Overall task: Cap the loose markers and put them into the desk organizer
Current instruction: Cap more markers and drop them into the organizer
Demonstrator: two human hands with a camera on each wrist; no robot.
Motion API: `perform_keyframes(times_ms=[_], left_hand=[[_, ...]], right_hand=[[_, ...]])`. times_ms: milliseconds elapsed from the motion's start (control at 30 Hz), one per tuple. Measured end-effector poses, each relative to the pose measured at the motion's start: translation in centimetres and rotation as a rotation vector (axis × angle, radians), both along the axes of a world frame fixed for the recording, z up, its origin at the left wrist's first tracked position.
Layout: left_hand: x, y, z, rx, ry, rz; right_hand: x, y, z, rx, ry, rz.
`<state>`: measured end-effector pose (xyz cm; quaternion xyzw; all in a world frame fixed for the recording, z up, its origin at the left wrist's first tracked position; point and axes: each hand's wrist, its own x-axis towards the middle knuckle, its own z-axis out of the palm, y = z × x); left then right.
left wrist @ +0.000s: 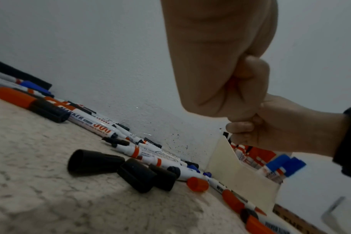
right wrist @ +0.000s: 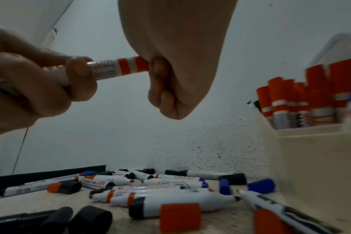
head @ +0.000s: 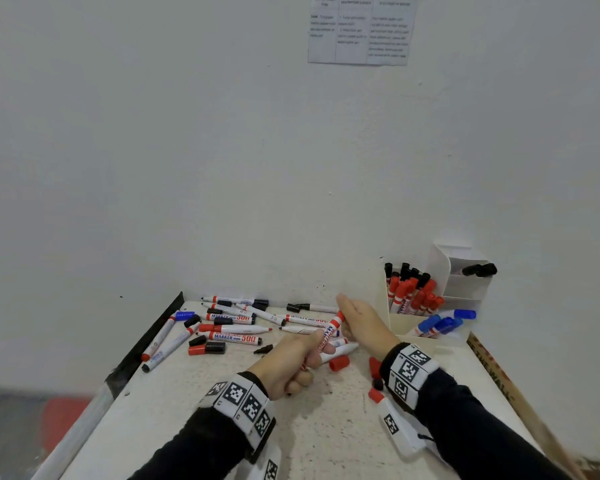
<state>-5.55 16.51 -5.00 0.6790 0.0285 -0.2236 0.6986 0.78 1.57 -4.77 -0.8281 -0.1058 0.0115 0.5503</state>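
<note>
Wristbanded, the left hand (head: 293, 362) grips a red marker (head: 329, 332) above the speckled table (head: 194, 403). Curled at its far end, the right hand (head: 364, 323) clasps its cap against white walls (head: 187, 150).

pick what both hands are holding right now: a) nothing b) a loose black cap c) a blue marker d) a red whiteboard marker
d: the left hand grips the barrel of the red whiteboard marker while the right hand is closed round its red cap end.

Speckled white table (head: 222, 403), scattered uncapped markers (head: 234, 329), loose caps (head: 339, 363), white organizer (head: 430, 320) at right
</note>
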Motion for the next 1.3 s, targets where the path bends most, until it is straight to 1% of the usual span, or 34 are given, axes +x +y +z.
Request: perform_keyframes(times_ms=[67, 167, 267, 300, 400, 533, 600, 667, 767, 967, 1067, 1133, 1233, 1300], left_hand=[[0.2, -0.9, -0.4, 0.028, -0.041, -0.008], [0.2, -2.8, -0.9, 0.029, -0.135, -0.006], [0.3, -5.0, -0.9, 0.036, -0.204, 0.01], [0.5, -5.7, -1.0, 0.063, -0.227, 0.001], [1.0, -7.5, -1.6, 0.308, -0.324, -0.069], [1.2, -9.0, -2.9, 0.62, -0.35, -0.187], [1.1, -9.4, -3.5, 0.754, -0.417, -0.248], [1.0, -9.6, -4.2, 0.845, -0.498, -0.307], [0.9, -9.6, -5.0, 0.95, -0.532, -0.391], [1.7, -9.0, -5.2, 1.06, -0.566, -0.461], [2.0, -8.7, -5.0, 1.107, -0.542, -0.483], [2.2, -8.4, -5.2, 1.104, -0.53, -0.482], [2.4, -8.0, -5.3, 1.09, -0.496, -0.513], [2.6, -7.6, -5.3, 1.084, -0.466, -0.54]], right_hand=[[-0.1, -1.2, -0.1, -0.041, -0.027, 0.001], [-0.3, -2.8, 0.7, -0.05, -0.062, 0.028], [-0.3, -4.6, 2.0, -0.181, -0.136, 0.013], [-0.4, -5.3, 2.5, -0.218, -0.155, -0.005], [0.0, -7.5, 3.3, -0.241, -0.185, -0.097], [0.8, -10.0, 5.0, -0.129, -0.217, -0.245], [1.3, -11.1, 5.8, -0.12, -0.28, -0.34], [1.9, -11.8, 6.2, -0.084, -0.347, -0.402], [2.8, -12.1, 6.2, -0.069, -0.395, -0.433], [3.8, -12.2, 5.7, -0.218, -0.465, -0.447], [4.0, -11.7, 5.6, -0.3, -0.389, -0.401], [4.1, -11.2, 5.6, -0.345, -0.333, -0.367], [4.4, -10.8, 5.1, -0.507, -0.246, -0.315], [4.6, -10.6, 4.8, -0.505, -0.228, -0.343]])
